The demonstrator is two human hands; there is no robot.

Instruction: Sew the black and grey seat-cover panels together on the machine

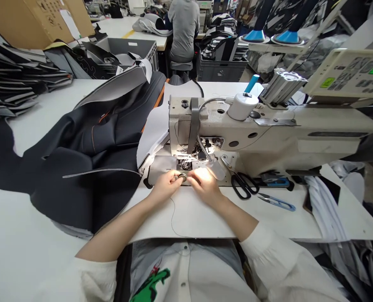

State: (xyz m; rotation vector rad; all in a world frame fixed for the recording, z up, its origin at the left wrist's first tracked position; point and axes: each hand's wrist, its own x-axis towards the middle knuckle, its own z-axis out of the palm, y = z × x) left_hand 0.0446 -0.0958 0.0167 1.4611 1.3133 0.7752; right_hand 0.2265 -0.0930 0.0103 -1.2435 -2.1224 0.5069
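Pinching a bobbin (182, 178) in the left hand (165, 187) at lower center, right hand (205, 187) just beside it, grip hard to tell. Under the sewing machine (299, 130), a slip could drop it, and the loose thread (173, 214) might tangle.

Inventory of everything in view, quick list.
sewing machine: 1, off-white, on the table ahead of the hands
worktable: 1, white, under the machine
round metal bobbin: 1, silver, between the hands
thread: 1 strand, dark, trailing from the hands onto the table
scissors: 1 pair, black handles, beside the machine's front right
snips: 1 pair, blue, on the table at right
padded panels: several, black, heaped left of the machine
stacked panels: many, dark, far left
plastic crates: 2, grey, beyond the table
cardboard box: 1, brown, upper left
control panel: 1, beige with green displays, upper right
co-worker: 1, grey top, seated beyond the table
left hand: 1, bare, pinching the bobbin
right hand: 1, bare, fingertips at the bobbin
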